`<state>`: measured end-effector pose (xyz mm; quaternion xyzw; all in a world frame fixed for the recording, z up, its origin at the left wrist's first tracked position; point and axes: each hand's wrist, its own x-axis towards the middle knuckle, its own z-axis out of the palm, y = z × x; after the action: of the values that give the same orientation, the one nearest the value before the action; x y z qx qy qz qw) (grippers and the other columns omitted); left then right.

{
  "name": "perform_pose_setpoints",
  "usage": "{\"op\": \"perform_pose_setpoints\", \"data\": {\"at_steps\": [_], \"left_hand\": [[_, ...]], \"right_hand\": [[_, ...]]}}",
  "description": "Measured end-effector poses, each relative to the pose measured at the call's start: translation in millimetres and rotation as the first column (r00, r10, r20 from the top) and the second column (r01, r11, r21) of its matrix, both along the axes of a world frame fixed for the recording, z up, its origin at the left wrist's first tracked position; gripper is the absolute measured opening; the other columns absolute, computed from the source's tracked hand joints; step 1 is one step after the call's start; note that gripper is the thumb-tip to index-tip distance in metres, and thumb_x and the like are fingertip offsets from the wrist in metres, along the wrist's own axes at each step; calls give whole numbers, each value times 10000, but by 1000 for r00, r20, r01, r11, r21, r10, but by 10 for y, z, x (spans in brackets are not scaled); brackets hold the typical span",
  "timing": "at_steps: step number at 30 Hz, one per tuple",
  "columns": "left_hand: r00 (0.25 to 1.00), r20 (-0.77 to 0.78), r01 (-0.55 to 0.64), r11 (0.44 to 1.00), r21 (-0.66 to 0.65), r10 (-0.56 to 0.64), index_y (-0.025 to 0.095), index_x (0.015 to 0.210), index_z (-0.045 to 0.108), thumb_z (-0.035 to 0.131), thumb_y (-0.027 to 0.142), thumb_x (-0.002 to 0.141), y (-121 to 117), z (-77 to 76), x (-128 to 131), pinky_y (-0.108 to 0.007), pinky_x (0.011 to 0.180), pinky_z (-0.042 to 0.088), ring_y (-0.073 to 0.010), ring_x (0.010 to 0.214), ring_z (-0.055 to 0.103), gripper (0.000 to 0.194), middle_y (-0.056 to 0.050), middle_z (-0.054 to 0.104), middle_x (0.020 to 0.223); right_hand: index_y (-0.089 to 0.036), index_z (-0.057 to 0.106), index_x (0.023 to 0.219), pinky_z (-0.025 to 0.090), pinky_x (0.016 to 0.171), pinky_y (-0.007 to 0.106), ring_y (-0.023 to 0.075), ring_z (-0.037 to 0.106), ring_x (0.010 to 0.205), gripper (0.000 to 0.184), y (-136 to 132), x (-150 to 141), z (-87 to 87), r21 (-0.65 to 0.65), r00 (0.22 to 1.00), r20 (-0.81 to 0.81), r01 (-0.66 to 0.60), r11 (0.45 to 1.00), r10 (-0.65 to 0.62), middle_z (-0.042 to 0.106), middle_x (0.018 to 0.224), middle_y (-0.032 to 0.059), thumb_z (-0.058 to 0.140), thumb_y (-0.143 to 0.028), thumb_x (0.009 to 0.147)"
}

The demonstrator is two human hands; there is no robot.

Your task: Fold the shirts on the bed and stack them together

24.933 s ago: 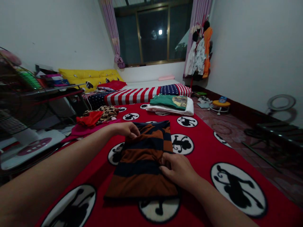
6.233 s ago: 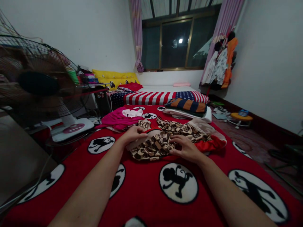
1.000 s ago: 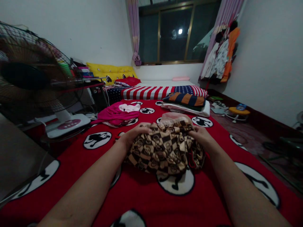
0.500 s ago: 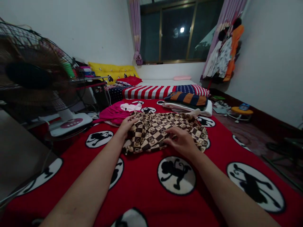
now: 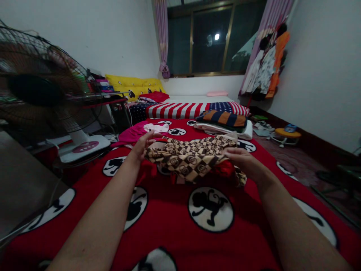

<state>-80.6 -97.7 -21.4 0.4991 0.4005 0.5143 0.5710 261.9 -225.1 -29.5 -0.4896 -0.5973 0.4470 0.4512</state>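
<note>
A brown-and-beige checkered garment point(image 5: 191, 160) is stretched between my hands, its near part lifted off the red blanket point(image 5: 169, 214) with the white monkey circles. Its exact kind is hard to tell from the crumpled folds. At the garment's left end, my left hand point(image 5: 144, 146) has its fingers closed on the cloth. My right hand point(image 5: 244, 161) pinches the right part of the near edge, thumb and fingertips together. Beyond my left hand lies a bright pink garment point(image 5: 132, 134) with a pale pink patch.
A folded clothes stack point(image 5: 224, 119) lies at the back right of the blanket. Behind it is a stars-and-stripes cover point(image 5: 180, 110). An electric fan point(image 5: 36, 88) stands close at the left. A small orange-topped stool point(image 5: 287, 132) is on the floor at right.
My right hand has moved right and taken hold of the checkered garment's edge. My left hand has shifted slightly left and up. The cloth's near part has risen off the blanket.
</note>
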Motion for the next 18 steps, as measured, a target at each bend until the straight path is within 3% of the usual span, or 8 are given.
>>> {"op": "perform_pose_setpoints", "data": {"at_steps": [3, 5, 8, 10, 12, 14, 16, 18], "left_hand": [[1000, -30, 4, 1000, -15, -4, 147, 867, 712, 697, 556, 640, -2, -1, -29, -205, 463, 413, -127, 473, 564, 468, -4, 600, 506], [995, -98, -31, 999, 41, 35, 155, 909, 702, 700, 546, 646, 12, -92, 52, -209, 534, 453, -149, 614, 637, 471, -38, 683, 660], [955, -294, 6, 987, 160, 42, 139, 1083, 657, 727, 494, 633, 31, -289, 286, -305, 763, 509, -249, 968, 652, 577, -133, 698, 1061], [870, -481, 28, 963, 268, 108, 117, 1226, 585, 760, 427, 607, 25, -407, 452, -369, 917, 463, -305, 1142, 573, 715, -178, 599, 1263], [746, -641, 59, 941, 334, 181, 124, 1370, 461, 786, 383, 587, 2, -489, 580, -401, 1000, 403, -336, 1233, 502, 887, -190, 510, 1368], [657, -731, 109, 936, 335, 185, 145, 1464, 320, 812, 371, 560, -35, -527, 656, -413, 1008, 395, -347, 1233, 502, 1053, -187, 516, 1362], [657, -741, 145, 942, 302, 136, 146, 1494, 243, 828, 378, 541, -82, -521, 683, -410, 954, 438, -341, 1148, 570, 1143, -177, 603, 1253], [703, -710, 193, 950, 244, 40, 142, 1458, 338, 841, 370, 513, -141, -473, 671, -386, 887, 480, -325, 1052, 623, 1094, -147, 669, 1134]], "right_hand": [[-181, 651, 876, 465, 565, 256, 173, 629, 634, 388, -63, 285, 123, 16, 984, -82, 160, 987, -159, 673, 725, 43, 650, -537, 722], [-179, 657, 941, 504, 682, 309, 234, 665, 818, 451, -23, 400, 84, 94, 927, -3, 374, 923, -375, 704, 902, 93, 651, -563, 705], [-152, 642, 1042, 492, 813, 430, 342, 627, 1003, 600, 96, 528, -95, 209, 666, 344, 633, 746, -662, 668, 1092, 169, 698, -577, 622], [-136, 582, 1183, 470, 846, 485, 397, 591, 1073, 769, 157, 585, -221, 257, 454, 576, 688, 678, -680, 632, 1165, 215, 719, -601, 585], [-146, 489, 1299, 471, 843, 483, 398, 583, 1097, 881, 193, 597, -315, 246, 380, 687, 681, 690, -619, 618, 1193, 220, 707, -631, 598], [-171, 446, 1333, 488, 813, 448, 365, 615, 1052, 896, 220, 558, -375, 213, 414, 719, 634, 744, -558, 641, 1166, 191, 708, -626, 607], [-192, 460, 1324, 495, 796, 428, 342, 632, 1017, 876, 247, 486, -409, 227, 446, 721, 571, 789, -530, 653, 1152, 164, 739, -584, 591], [-194, 555, 1234, 494, 797, 421, 336, 638, 992, 758, 260, 408, -414, 242, 490, 709, 506, 828, -507, 673, 1109, 152, 772, -504, 577]]}}
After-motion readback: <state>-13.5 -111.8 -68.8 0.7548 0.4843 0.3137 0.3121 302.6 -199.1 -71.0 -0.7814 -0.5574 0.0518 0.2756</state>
